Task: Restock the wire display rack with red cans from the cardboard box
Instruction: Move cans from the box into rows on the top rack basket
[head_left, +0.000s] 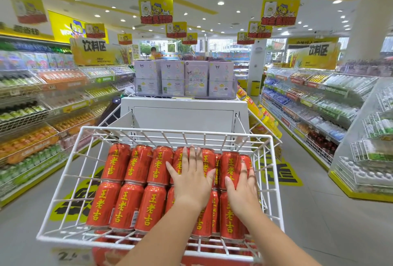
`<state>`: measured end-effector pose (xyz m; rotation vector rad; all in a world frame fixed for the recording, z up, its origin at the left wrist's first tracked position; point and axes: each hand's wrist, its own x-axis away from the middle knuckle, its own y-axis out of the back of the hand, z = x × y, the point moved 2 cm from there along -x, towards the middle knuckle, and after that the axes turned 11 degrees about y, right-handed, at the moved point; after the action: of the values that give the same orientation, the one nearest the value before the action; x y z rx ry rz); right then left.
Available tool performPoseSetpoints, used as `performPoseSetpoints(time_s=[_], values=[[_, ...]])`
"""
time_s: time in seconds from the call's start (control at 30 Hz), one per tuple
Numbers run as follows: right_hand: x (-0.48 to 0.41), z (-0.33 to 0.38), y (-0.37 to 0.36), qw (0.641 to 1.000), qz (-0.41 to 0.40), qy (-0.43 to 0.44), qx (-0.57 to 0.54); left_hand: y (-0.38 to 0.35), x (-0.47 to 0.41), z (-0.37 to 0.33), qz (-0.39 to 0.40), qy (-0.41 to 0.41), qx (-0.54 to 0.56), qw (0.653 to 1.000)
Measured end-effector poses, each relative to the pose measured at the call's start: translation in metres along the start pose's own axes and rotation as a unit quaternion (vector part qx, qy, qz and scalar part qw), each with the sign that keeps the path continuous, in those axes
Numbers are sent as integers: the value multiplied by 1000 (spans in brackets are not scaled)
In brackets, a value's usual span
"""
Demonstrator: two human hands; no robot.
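I am settling the cans (127, 163) in the rack (170, 132), so I am judging the step as tidying a nearly full layer, not fetching. My left hand (191, 178) is lying flat, fingers straight and spread, pressing on the middle cans. My right hand (242, 189) is lying over the cans at 3 o'clock, thumb to one side and fingers to the other; I cannot tell whether it is clamping one or only pushing.

The cans are lying on their sides in two rows, far and near, filling the rack from 9 to 3 o'clock. The box is not showing, so the next move is calling for lifting both hands clear and turning to find it, if more cans are wanted.

At 12 o'clock, pale cartons (185, 78) are standing on a white stand
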<state>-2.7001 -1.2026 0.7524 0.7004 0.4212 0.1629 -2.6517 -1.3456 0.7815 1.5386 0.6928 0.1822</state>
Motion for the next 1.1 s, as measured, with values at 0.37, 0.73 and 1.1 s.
performPoseSetpoints(time_s=[0.37, 0.73, 1.1], values=[[19, 15, 13, 995, 18, 46, 86, 1, 41, 28, 21, -59, -11, 998], [99, 55, 10, 963, 99, 68, 239, 20, 93, 101, 46, -120, -24, 991], [200, 131, -42, 942, 78, 78, 317, 24, 147, 216, 16, -202, -2, 979]])
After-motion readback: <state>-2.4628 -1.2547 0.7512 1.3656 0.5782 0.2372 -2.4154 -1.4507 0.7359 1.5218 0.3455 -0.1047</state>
